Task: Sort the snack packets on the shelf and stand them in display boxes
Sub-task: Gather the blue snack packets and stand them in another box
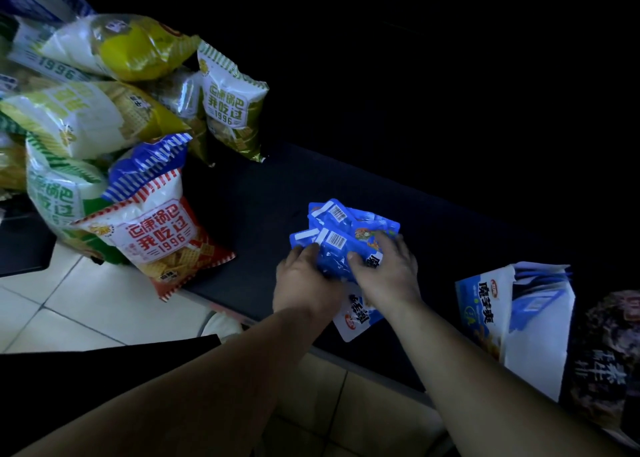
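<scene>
Arms reach in from the bottom of the view, over pale floor tiles (86,301). Both hands meet at the front edge of the dark shelf (259,214). The left hand (304,276) grips one side of a bunch of small blue packets (346,235), with its thumb on top. The right hand (388,269) grips the other side of the same bunch, with its fingers curled over it. The bunch sits low on the shelf, and white bar code stickers show on the far ends of the packets. One more packet (356,318), blue and white, lies under the hands and sticks out past the shelf edge. To the right, well apart from the hands, a blue and white display box (485,304) stands on the shelf with its top open. It is too dark to tell what is inside. A dark printed box (609,352) sits just beside it. To the left, a red snack bag (162,242) leans near the shelf edge. Behind it, green bags (59,193) and yellow bags (138,48) lie in a big heap, and a blue bag (149,166) pokes out between them.
</scene>
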Tool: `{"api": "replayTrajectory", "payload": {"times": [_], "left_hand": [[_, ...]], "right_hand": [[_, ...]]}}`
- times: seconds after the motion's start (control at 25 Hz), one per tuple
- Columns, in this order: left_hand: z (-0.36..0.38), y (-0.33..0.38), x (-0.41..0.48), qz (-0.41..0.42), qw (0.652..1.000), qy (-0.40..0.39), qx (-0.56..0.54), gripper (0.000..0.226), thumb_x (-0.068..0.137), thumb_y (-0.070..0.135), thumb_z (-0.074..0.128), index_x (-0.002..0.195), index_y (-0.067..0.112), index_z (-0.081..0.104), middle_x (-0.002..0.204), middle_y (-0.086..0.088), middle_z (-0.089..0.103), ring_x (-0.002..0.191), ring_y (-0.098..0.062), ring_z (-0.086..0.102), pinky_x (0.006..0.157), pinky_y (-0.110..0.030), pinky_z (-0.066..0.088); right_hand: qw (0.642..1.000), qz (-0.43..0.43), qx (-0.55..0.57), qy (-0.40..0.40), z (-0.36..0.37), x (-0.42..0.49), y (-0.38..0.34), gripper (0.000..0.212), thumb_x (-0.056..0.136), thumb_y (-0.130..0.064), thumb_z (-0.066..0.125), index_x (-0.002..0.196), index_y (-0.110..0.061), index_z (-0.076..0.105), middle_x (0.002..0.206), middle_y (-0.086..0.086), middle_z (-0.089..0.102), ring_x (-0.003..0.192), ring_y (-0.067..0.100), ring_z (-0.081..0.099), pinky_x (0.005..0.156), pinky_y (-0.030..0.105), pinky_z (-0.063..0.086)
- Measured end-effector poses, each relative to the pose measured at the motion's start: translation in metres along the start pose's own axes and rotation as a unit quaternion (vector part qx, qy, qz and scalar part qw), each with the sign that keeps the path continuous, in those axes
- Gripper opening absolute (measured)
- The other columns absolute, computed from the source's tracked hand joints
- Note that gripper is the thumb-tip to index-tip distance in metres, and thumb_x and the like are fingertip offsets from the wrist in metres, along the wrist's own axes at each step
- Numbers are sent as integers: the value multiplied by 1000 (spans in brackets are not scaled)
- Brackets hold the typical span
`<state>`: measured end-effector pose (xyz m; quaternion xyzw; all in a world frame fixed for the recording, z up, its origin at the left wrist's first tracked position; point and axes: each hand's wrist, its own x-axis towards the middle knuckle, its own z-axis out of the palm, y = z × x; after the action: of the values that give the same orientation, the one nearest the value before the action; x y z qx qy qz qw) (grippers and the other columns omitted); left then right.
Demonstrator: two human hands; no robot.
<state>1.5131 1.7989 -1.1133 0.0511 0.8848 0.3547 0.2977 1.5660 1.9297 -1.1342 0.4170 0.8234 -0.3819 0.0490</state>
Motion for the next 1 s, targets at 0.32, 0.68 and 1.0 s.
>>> {"api": "replayTrajectory", "payload": {"times": [0.32,0.68,1.0], "left_hand": [[-14,5,13,41,997,63,29,55,83,16,61,137,23,53,130,-1,51,119,-24,53,96,-39,50],[-17,55,83,185,863,-197,427,81,86,46,57,153,58,11,168,3,-14,155,-24,-8,122,-51,8],[-19,11,48,170,876,-40,449,72,89,77,35,153,47,22,139,-6,35,125,-29,36,99,-44,40]], "right_hand": [[996,-32,-67,-58,-10,-12,-2,89,78,-59,75,153,-49,27,169,-12,10,152,20,13,121,43,16],[980,-136,-139,-33,-6,-11,31,91,78,-68,72,155,-52,27,170,-4,10,152,21,10,120,45,15],[941,-115,-286,-142,-15,-21,24,149,51,-83,78,154,-49,-24,164,8,-35,155,27,-21,127,47,0]]}}
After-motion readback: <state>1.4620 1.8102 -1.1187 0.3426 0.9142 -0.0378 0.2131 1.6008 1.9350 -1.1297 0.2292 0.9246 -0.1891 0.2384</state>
